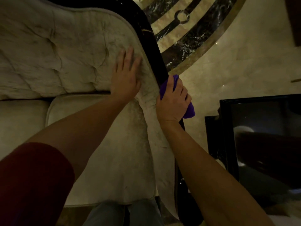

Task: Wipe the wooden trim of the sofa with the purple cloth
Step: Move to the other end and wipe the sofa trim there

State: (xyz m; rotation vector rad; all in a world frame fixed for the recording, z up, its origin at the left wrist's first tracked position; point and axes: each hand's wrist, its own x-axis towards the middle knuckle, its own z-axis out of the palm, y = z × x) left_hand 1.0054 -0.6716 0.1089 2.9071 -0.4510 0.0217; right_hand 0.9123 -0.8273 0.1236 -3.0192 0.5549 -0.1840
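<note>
A cream tufted sofa (68, 51) fills the left of the view. Its dark glossy wooden trim (152, 44) curves along the armrest's outer edge from the top down to the lower right. My right hand (173, 101) is closed around the purple cloth (189, 110), pressing it onto the trim about halfway down. The cloth wraps over the wood and shows above and below my fingers. My left hand (126, 75) lies flat with fingers spread on the sofa's padded arm, just left of the trim, holding nothing.
A dark glossy side table (228, 128) stands to the right of the sofa arm. The marble floor (244, 62) has a dark curved inlay band (187, 35) at the top. My legs in jeans (122, 216) are at the bottom, by the seat cushion (114, 152).
</note>
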